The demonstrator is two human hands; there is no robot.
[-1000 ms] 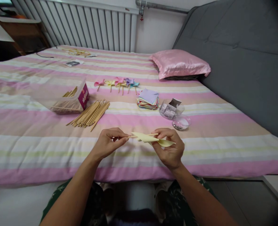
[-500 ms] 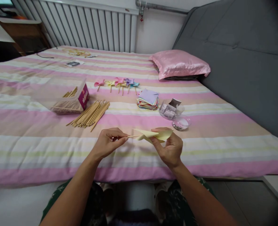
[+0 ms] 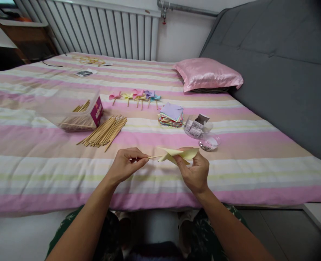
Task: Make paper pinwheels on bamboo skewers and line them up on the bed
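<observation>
Over the near edge of the striped bed, my left hand (image 3: 126,165) pinches one end of a thin wooden stick (image 3: 155,157) that points right. The stick's far end goes into a folded pale yellow paper piece (image 3: 178,154), which my right hand (image 3: 194,170) grips between thumb and fingers. Both hands hover just above the bedspread, a short gap apart.
On the bed lie a loose bundle of wooden sticks (image 3: 104,132), a clear box with a red label (image 3: 80,112) holding more sticks, a row of finished paper pinwheels (image 3: 135,96), a stack of coloured paper (image 3: 171,115), two small clear bowls (image 3: 204,134) and a pink pillow (image 3: 208,72).
My right hand has turned the yellow paper on the stick, lifting its right flap upward and folding it in toward the centre. My left hand has stayed put.
</observation>
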